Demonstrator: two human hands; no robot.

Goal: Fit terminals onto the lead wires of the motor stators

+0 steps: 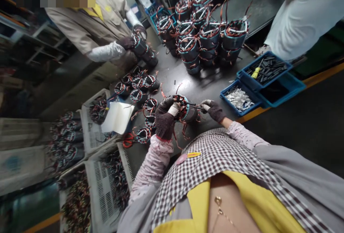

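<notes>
A dark motor stator (191, 114) with a light blue rim and loose red-brown leads lies tilted on the table in front of me. My left hand (165, 120), in a dark glove with pale fingertips, is closed at its open end, around the wires there. On the other side, my right hand (214, 111), gloved alike, pinches a thin black tube (191, 103) that reaches across the rim toward my left fingers. The exact contact between tube and wires is too small to make out. Smaller wound stators (149, 107) stand just beyond my left hand.
Stacked stators (209, 36) fill the far table. Blue bins at right hold black tubes (271, 69) and white pieces (238, 98). Red-handled scissors (128, 139) and a paper sheet (118, 117) are at left, beside white crates (103, 179). A co-worker's gloved hands (131, 41) hold stacked stators opposite.
</notes>
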